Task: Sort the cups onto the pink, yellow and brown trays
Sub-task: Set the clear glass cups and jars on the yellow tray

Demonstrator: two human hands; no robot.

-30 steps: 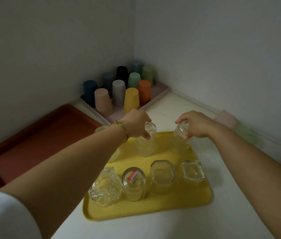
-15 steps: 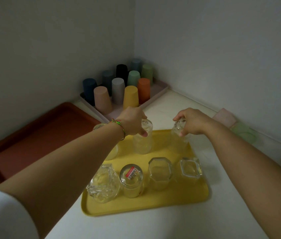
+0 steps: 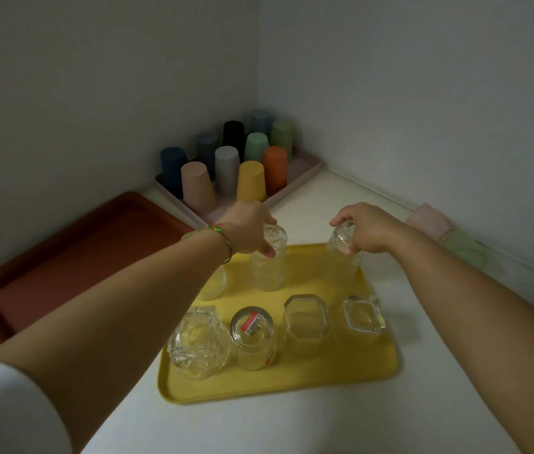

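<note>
Glass cups [image 3: 267, 270], one grasped in my left grip [image 3: 247, 229] and one in my right grip [image 3: 369, 229], looked slick enough to slip and topple neighbours [image 3: 252, 335] on the yellow tray [image 3: 324, 380].

The picture is dim and looks a bit grey-green. The light is soft and even. A faint shadow lies on the counter [image 3: 423, 342] at 3 o'clock of the yellow tray [image 3: 292, 385]. Small bright spots shine on each glass [image 3: 306, 326]. The sleeve [image 3: 3, 411] at 8 o'clock is blurry. Things look stretched wide near the edges.
</note>
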